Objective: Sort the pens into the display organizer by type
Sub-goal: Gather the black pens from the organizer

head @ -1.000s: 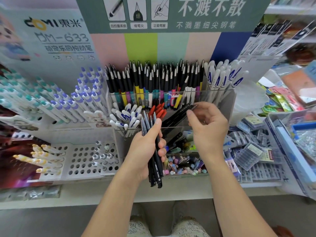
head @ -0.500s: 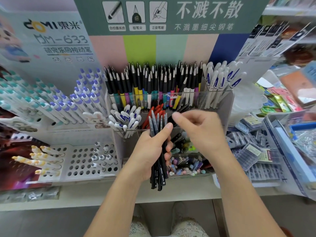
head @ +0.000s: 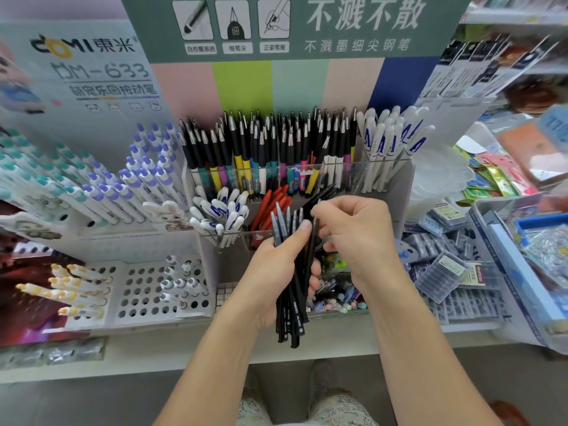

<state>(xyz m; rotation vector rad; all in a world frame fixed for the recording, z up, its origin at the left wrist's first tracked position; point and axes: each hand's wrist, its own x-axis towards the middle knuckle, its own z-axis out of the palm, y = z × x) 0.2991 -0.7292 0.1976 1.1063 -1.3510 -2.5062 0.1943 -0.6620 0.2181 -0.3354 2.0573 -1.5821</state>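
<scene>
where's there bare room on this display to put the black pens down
Bare shelf strip in front of the clear organizer, and empty holes in the white peg rack. Back row pens and right-side boxes are crowded.

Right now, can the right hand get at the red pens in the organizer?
Probably yes. The right hand pinches a black pen just beside the red pens; their tops stand exposed, though the left hand's bundle crowds the gap.

Black pens [head: 293, 290] in both hands [head: 353, 238]
</scene>
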